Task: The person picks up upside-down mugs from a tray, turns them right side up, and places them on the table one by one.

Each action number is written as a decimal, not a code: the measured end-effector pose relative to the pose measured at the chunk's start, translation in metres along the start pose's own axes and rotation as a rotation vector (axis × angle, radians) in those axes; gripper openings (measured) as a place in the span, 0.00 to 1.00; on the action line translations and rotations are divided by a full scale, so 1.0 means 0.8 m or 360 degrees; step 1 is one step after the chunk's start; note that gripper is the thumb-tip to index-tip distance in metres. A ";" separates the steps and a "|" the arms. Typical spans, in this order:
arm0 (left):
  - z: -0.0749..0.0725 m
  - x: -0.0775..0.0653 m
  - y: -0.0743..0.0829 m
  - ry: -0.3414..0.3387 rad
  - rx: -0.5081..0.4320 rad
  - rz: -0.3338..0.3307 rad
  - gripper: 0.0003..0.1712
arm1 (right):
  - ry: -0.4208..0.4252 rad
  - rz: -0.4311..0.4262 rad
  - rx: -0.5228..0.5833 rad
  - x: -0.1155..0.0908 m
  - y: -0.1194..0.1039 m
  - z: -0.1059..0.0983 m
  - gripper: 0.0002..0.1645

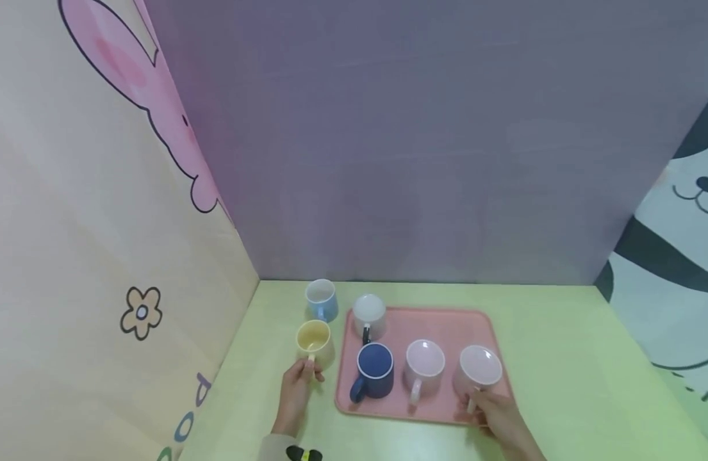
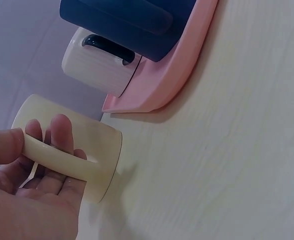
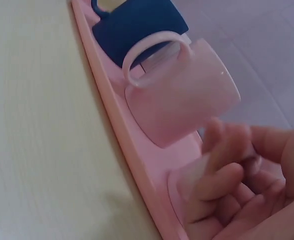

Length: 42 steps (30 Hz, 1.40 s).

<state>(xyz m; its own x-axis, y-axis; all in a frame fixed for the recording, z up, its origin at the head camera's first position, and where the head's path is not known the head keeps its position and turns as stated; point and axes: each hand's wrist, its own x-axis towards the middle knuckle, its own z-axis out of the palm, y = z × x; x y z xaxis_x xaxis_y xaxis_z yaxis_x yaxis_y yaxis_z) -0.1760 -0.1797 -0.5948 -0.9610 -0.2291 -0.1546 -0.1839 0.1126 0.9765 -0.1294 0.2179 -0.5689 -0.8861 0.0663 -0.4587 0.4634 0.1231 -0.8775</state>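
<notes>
My left hand (image 1: 296,390) pinches the handle of a pale yellow mug (image 1: 325,351), which stands upright on the table left of a pink tray (image 1: 440,323). In the left wrist view, the thumb lies on top of the mug's handle (image 2: 62,161) and fingers pass through its loop. At the tray's right end, my right hand (image 1: 502,419) holds the handle of a whitish mug (image 1: 480,367). Curled fingers hide most of that mug in the right wrist view. Beside it on the tray stands a pale pink mug (image 3: 184,97), its handle toward me.
A navy mug (image 1: 377,379) and a white mug with a black handle (image 1: 369,315) occupy the tray's left side. Behind the yellow mug is a light blue mug (image 1: 323,306). A grey wall (image 1: 423,160) closes off the table's back edge, with printed side panels left and right.
</notes>
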 end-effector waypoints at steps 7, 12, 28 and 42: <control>0.000 0.000 0.000 -0.0002 0.0010 -0.0006 0.18 | 0.0137 -0.0037 0.0068 0.000 -0.001 0.001 0.25; 0.000 0.000 -0.002 -0.0012 -0.0002 0.0013 0.18 | 0.0160 -0.0058 0.0020 -0.002 -0.003 -0.006 0.31; 0.003 -0.004 0.000 0.0094 -0.0008 -0.0003 0.16 | 0.0240 -0.0105 0.0111 -0.001 -0.003 -0.015 0.21; 0.008 -0.005 0.016 0.0521 0.0148 0.0108 0.11 | 0.0285 -0.0139 -0.0046 -0.003 -0.021 -0.023 0.31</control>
<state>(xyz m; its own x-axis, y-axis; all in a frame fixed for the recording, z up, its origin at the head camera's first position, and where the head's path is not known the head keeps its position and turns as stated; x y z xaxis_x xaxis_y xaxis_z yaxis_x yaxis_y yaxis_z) -0.1762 -0.1709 -0.5823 -0.8572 -0.5146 -0.0186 -0.1542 0.2221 0.9628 -0.1353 0.2340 -0.5505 -0.9096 0.2291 -0.3466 0.3871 0.1645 -0.9073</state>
